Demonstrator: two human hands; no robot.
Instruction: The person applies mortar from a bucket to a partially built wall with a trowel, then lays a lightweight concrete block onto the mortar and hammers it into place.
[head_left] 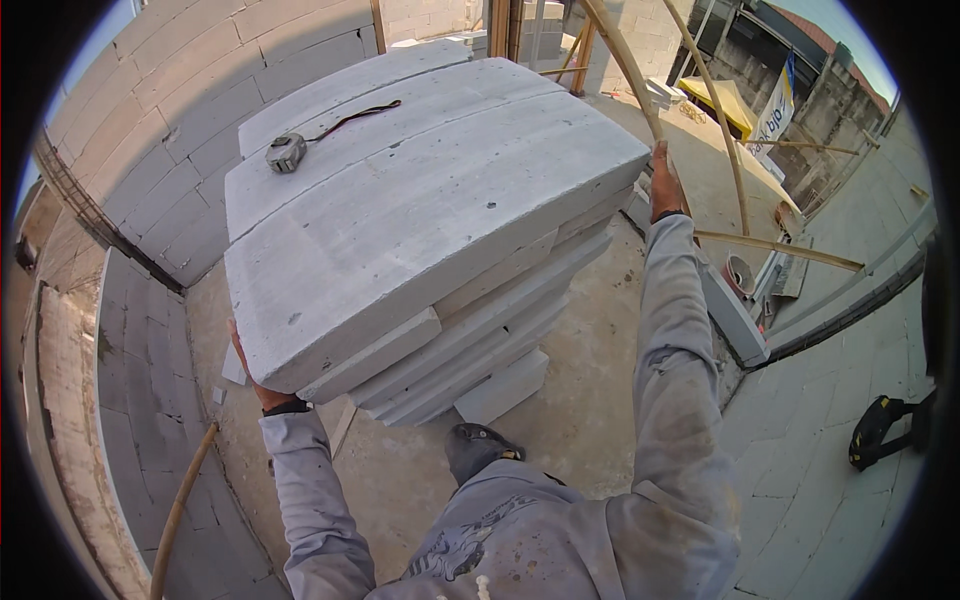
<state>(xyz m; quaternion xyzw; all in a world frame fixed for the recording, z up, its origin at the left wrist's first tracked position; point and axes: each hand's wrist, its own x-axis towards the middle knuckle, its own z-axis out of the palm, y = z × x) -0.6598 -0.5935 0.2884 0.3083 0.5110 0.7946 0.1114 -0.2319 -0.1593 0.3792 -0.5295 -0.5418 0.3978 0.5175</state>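
A tall stack of white aerated concrete blocks (545,275) stands in front of me, with a wide block (430,210) along the near edge of its top layer. My left hand (262,385) is at the left end of that block, its fingers partly hidden behind the corner. At the opposite end, my right hand (667,185) is pressed against the side with the thumb upward. The two hands hold the block between them. A grey tape measure (286,152) with a dark wrist strap lies on the block behind.
Block walls rise at the left (180,110) and right (830,430). Bamboo poles (720,110) lean beyond my right hand, near a bucket (739,274). Another pole (185,500) slants at lower left. My shoe (480,448) is close to the stack's base. A dark shoe (880,430) shows at far right.
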